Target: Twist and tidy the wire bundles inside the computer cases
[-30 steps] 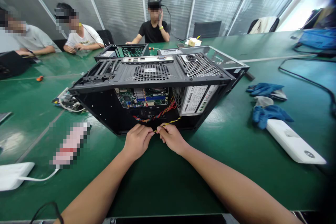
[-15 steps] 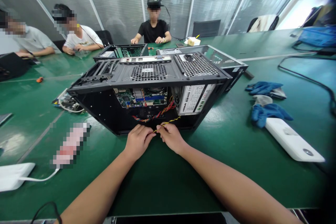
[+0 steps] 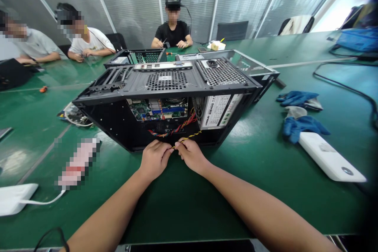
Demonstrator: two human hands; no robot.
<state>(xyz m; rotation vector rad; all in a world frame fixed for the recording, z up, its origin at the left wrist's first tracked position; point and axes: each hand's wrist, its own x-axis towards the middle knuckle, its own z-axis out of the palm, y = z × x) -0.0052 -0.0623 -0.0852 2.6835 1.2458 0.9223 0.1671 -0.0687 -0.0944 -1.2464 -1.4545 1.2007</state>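
An open black computer case [image 3: 165, 82] lies on its side on the green table [image 3: 183, 197], its motherboard [image 3: 156, 109] and power supply [image 3: 218, 111] showing inside. A yellow and black twisted cable [image 3: 190, 137] runs out of the case's lower edge. My left hand [image 3: 153, 158] and my right hand [image 3: 191, 153] meet at the case's near edge, both closed in a pinch on that cable's end. A bundle of red, yellow and black wires [image 3: 174, 129] lies just behind my fingers.
Blue gloves [image 3: 298, 126] and a white box [image 3: 330, 157] lie to the right, a white adapter [image 3: 14, 199] with cord to the left. Another case [image 3: 245, 65] stands behind. Three people sit at the far side. A black cable [image 3: 348, 90] crosses the right.
My hands stay pinched on the cable at the same spot. The person in black across the table has lowered a hand from the head to the table.
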